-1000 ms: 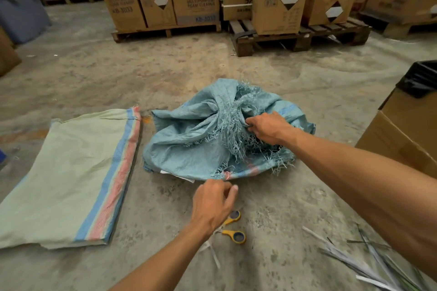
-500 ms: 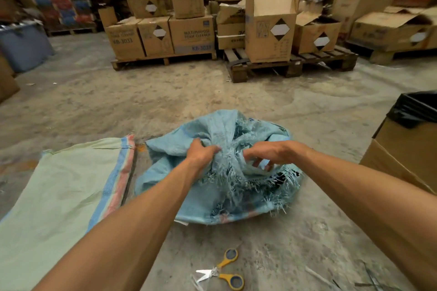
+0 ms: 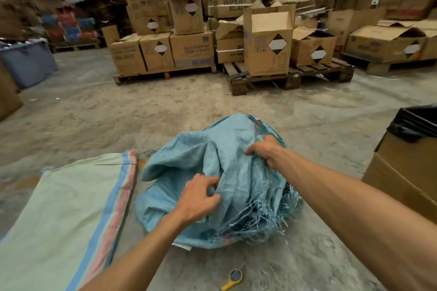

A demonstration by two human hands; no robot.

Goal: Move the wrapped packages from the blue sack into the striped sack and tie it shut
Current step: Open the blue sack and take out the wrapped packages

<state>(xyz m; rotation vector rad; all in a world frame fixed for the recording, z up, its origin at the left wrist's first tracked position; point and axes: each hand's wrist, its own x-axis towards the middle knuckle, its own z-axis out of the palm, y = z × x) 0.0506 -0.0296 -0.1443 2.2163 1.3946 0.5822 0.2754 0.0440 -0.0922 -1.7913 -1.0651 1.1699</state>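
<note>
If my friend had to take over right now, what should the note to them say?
Left hand: grips a fold of the blue sack near its frayed mouth.
Right hand: grips the sack's far edge.
Blue sack: on the floor, crumpled, mouth being pulled open. No wrapped packages can be seen yet.
Striped sack: lying flat on the floor to the left, apparently empty.
Scissors: on the floor, near you.
Done: nothing moved over.
Left: open the blue sack, move the packages into the striped sack, tie it shut.

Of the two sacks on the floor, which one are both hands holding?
The blue sack, crumpled with a frayed mouth; the left hand and right hand grip it. The striped sack lies flat, untouched.
</note>
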